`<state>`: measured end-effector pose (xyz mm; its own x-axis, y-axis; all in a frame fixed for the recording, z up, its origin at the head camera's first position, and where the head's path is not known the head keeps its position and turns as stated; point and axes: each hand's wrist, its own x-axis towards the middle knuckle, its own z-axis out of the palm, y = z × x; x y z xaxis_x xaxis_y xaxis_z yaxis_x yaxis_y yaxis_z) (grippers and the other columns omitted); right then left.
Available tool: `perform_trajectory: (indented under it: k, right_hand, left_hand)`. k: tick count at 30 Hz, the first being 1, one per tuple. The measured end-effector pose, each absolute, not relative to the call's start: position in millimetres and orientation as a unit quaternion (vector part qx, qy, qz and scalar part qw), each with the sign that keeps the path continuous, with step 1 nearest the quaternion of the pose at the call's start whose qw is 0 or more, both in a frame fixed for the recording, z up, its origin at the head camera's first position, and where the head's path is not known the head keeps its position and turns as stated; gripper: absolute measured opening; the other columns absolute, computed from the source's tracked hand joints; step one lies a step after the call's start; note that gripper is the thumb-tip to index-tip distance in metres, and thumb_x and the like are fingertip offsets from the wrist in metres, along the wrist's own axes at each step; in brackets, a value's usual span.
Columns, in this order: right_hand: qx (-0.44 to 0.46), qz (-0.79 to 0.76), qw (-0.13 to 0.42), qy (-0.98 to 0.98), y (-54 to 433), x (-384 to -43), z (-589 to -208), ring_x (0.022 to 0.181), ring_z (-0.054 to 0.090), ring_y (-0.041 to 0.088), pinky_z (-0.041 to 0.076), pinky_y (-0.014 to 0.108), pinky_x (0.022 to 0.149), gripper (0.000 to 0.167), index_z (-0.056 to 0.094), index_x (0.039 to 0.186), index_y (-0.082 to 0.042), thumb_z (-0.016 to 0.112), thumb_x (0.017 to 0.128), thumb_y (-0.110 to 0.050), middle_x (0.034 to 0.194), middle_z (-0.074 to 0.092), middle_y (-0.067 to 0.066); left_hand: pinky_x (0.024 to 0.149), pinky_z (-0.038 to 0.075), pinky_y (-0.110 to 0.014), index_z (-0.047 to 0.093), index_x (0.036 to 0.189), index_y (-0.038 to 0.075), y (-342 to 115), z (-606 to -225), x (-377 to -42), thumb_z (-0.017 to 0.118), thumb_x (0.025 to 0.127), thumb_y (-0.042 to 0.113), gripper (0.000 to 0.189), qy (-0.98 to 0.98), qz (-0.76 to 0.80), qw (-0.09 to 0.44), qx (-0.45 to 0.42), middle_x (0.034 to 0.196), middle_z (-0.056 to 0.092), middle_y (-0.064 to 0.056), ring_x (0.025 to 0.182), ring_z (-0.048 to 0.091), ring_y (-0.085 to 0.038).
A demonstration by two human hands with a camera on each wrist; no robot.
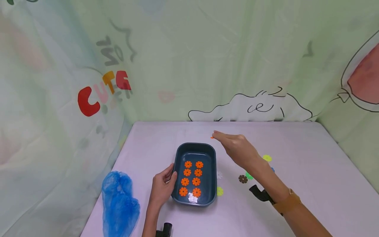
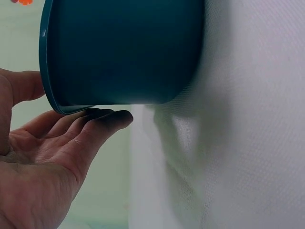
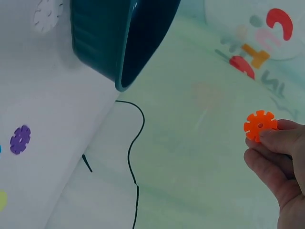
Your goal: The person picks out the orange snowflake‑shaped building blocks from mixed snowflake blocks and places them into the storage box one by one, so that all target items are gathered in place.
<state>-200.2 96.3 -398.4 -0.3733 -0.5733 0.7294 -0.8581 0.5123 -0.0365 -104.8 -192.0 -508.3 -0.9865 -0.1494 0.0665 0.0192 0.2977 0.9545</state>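
Observation:
A dark blue rectangular tray (image 1: 194,148) stands on the table, with several orange notched discs (image 1: 198,172) laid inside in two columns. My left hand (image 1: 163,186) grips its left rim, thumb on the inner side and fingers outside against the wall, as the left wrist view also shows (image 2: 52,143). Beyond the tray's far right corner, my right hand (image 1: 238,148) is raised above the table. In the right wrist view an orange notched disc (image 3: 260,126) is pinched between its thumb and fingers.
Loose discs lie right of the tray: brown (image 1: 243,179), green (image 1: 249,176), yellow (image 1: 267,158), yellow-green (image 1: 220,191), white (image 1: 219,175) and purple (image 3: 20,140). A crumpled blue plastic bag (image 1: 119,204) lies at the table's left edge. Printed cloth (image 1: 183,65) hangs behind the table.

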Motion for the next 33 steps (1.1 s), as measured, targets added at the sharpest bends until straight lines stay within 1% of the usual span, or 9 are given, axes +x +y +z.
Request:
perform_trajectory:
  k: [2, 7, 12, 19, 22, 25, 29, 33]
  right_hand:
    - [0.451, 0.216, 0.341, -0.796, 92, -205, -401, 0.098, 0.080, 0.032, 0.067, 0.040, 0.075, 0.047, 0.074, 0.118, 0.005, 0.084, 0.076, 0.022, 0.109, 0.081, 0.019]
    - [0.457, 0.215, 0.334, -0.796, 80, -216, -411, 0.099, 0.081, 0.030, 0.067, 0.040, 0.077, 0.043, 0.073, 0.117, 0.003, 0.084, 0.079, 0.019, 0.108, 0.082, 0.016]
    - [0.456, 0.201, 0.302, -0.813, 66, -223, -422, 0.100, 0.081, 0.029, 0.067, 0.037, 0.080, 0.041, 0.074, 0.119, 0.002, 0.083, 0.082, 0.018, 0.115, 0.080, 0.017]
    - [0.470, 0.192, 0.270, -0.818, 46, -235, -435, 0.102, 0.080, 0.026, 0.066, 0.033, 0.083, 0.025, 0.078, 0.115, 0.002, 0.079, 0.091, 0.010, 0.111, 0.082, 0.015]
    - [0.478, 0.178, 0.260, -0.820, 38, -238, -440, 0.102, 0.080, 0.024, 0.065, 0.032, 0.084, 0.024, 0.079, 0.114, 0.001, 0.078, 0.091, 0.010, 0.110, 0.082, 0.013]
    - [0.482, 0.154, 0.248, -0.826, 32, -239, -446, 0.099, 0.081, 0.023, 0.065, 0.031, 0.085, 0.027, 0.079, 0.116, 0.001, 0.080, 0.090, 0.010, 0.111, 0.082, 0.012]
    - [0.487, 0.129, 0.216, -0.836, 25, -243, -455, 0.095, 0.081, 0.022, 0.066, 0.032, 0.085, 0.028, 0.080, 0.118, 0.001, 0.080, 0.090, 0.008, 0.110, 0.082, 0.012]
    - [0.484, 0.097, 0.173, -0.852, 18, -248, -467, 0.091, 0.081, 0.020, 0.066, 0.033, 0.087, 0.027, 0.081, 0.118, -0.002, 0.080, 0.092, 0.006, 0.108, 0.083, 0.010]
  left_hand:
    - [0.101, 0.058, -0.032, 0.056, 0.154, -0.002, -191, -509, -105, 0.064, 0.109, 0.011, 0.047, -0.804, -0.590, 0.069, 0.038, 0.152, 0.061, -0.021, 0.130, 0.069, -0.035]
    - [0.099, 0.060, -0.032, 0.056, 0.153, -0.002, -191, -510, -102, 0.064, 0.109, 0.012, 0.047, -0.805, -0.588, 0.063, 0.040, 0.152, 0.061, -0.022, 0.128, 0.070, -0.035]
    - [0.096, 0.062, -0.032, 0.056, 0.154, -0.001, -192, -510, -99, 0.064, 0.110, 0.014, 0.047, -0.805, -0.589, 0.060, 0.044, 0.151, 0.062, -0.022, 0.124, 0.072, -0.035]
    - [0.094, 0.063, -0.032, 0.057, 0.154, 0.000, -192, -507, -97, 0.065, 0.109, 0.015, 0.047, -0.807, -0.586, 0.061, 0.045, 0.149, 0.064, -0.021, 0.121, 0.073, -0.035]
    - [0.094, 0.063, -0.032, 0.058, 0.153, 0.001, -193, -507, -97, 0.065, 0.109, 0.015, 0.047, -0.807, -0.585, 0.062, 0.045, 0.149, 0.064, -0.021, 0.121, 0.073, -0.036]
    - [0.094, 0.063, -0.032, 0.058, 0.153, 0.001, -193, -507, -97, 0.065, 0.109, 0.014, 0.046, -0.807, -0.586, 0.062, 0.044, 0.149, 0.064, -0.022, 0.121, 0.073, -0.036]
    - [0.095, 0.062, -0.032, 0.057, 0.153, -0.001, -193, -507, -98, 0.065, 0.109, 0.012, 0.047, -0.807, -0.585, 0.062, 0.042, 0.149, 0.064, -0.022, 0.121, 0.073, -0.036]
    - [0.096, 0.062, -0.032, 0.057, 0.153, -0.002, -193, -507, -97, 0.064, 0.109, 0.011, 0.047, -0.808, -0.585, 0.060, 0.043, 0.149, 0.064, -0.022, 0.122, 0.073, -0.036]
